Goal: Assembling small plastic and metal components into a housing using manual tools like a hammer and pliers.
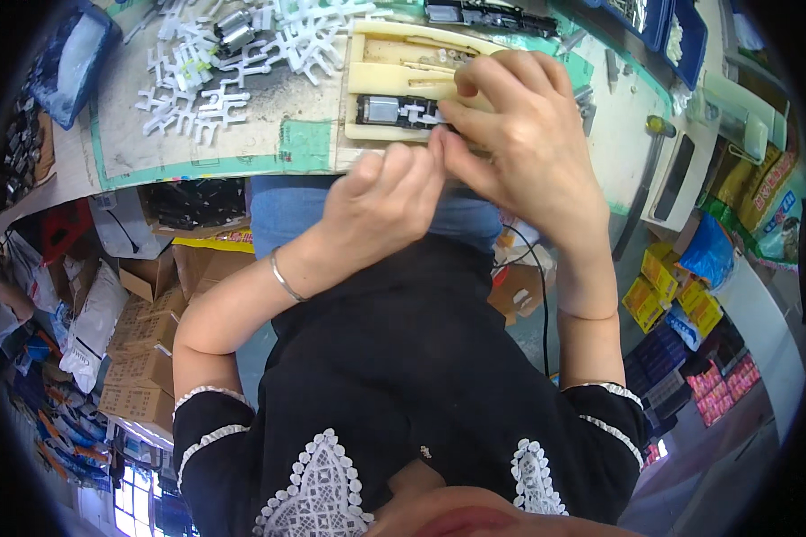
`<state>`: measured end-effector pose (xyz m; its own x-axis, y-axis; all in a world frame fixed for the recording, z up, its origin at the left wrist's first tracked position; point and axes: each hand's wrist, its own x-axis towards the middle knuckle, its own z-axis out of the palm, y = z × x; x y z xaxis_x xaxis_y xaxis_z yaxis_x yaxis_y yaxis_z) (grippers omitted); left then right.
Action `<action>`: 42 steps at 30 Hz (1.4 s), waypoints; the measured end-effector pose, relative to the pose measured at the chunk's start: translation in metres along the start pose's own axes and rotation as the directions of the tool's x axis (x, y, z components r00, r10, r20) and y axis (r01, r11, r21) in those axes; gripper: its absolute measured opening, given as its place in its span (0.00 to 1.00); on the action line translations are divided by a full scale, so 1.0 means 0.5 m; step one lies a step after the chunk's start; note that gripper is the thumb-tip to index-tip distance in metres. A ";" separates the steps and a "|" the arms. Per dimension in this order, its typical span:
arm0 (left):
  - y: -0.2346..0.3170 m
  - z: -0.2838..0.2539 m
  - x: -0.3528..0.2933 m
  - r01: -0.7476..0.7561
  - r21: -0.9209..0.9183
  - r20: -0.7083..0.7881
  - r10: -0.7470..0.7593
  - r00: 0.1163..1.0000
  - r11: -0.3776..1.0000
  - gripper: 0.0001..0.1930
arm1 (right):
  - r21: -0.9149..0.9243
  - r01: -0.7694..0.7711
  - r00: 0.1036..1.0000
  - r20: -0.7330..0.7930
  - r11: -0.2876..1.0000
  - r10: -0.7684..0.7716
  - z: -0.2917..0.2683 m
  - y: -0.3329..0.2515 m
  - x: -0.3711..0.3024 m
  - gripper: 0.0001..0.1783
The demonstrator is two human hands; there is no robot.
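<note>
A black assembly with a silver motor lies in the lower slot of a cream-coloured fixture at the table's near edge. White plastic prongs sit in it beside the motor. My left hand is closed just below the fixture, its thumb and forefinger pinched at the assembly's near right side. Meeting it there is my right hand, bent over the fixture with its fingers pinched against the assembly's right end. Whatever the fingertips hold is too small or hidden to make out. My right hand covers the assembly's right end.
White forked plastic parts are heaped to the left, with a loose silver motor among them. Another black assembly lies beyond the fixture. Blue trays stand at the far right, and a blue bin at the far left.
</note>
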<state>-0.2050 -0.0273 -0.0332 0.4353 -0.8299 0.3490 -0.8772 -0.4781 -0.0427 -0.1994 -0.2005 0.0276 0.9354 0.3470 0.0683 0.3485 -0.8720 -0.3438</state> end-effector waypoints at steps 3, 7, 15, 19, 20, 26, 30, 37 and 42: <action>0.001 0.018 -0.018 0.062 -0.142 0.000 -0.063 0.998 0.988 0.17 | -0.029 -0.023 0.999 0.030 0.999 0.024 0.006 -0.011 0.007 0.08; -0.054 -0.028 -0.043 0.236 -0.270 -0.061 -0.261 0.963 0.933 0.16 | 0.030 -0.075 0.988 -0.131 0.997 0.078 0.035 0.001 -0.027 0.09; -0.204 -0.056 -0.064 0.424 -0.038 0.249 -0.402 0.881 0.905 0.19 | 0.278 -0.346 0.749 -0.494 0.896 0.442 0.024 0.072 -0.147 0.14; -0.233 -0.063 -0.056 0.253 -0.060 0.247 -0.231 0.941 0.966 0.16 | 0.196 -0.607 0.588 -0.540 0.770 0.602 -0.001 0.152 -0.228 0.11; -0.236 -0.057 -0.051 0.234 -0.075 0.221 -0.213 0.952 0.969 0.16 | 0.179 -0.618 0.573 -0.564 0.766 0.595 -0.006 0.164 -0.241 0.11; -0.234 -0.044 -0.008 0.208 -0.279 0.013 -0.213 0.977 0.937 0.16 | 0.179 -0.700 0.650 -0.240 0.691 0.721 -0.026 0.173 -0.215 0.14; -0.230 -0.031 0.050 0.368 -0.400 -0.073 -0.429 0.900 0.840 0.16 | 0.275 -0.718 0.640 -0.101 0.639 0.762 -0.021 0.162 -0.174 0.15; -0.265 -0.002 0.064 0.446 -0.445 0.017 -0.491 0.871 0.777 0.09 | 0.353 -0.736 0.586 -0.095 0.578 0.804 -0.026 0.191 -0.203 0.16; -0.280 -0.004 0.063 0.585 -0.520 0.031 -0.671 0.741 0.622 0.06 | 0.183 -0.792 0.560 -0.161 0.582 0.813 -0.051 0.188 -0.199 0.19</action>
<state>-0.0690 0.0139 -0.0141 0.9176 -0.3024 0.2581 -0.3958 -0.6335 0.6648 -0.2580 -0.3258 0.0122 0.8169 -0.5697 -0.0904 -0.5488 -0.7193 -0.4258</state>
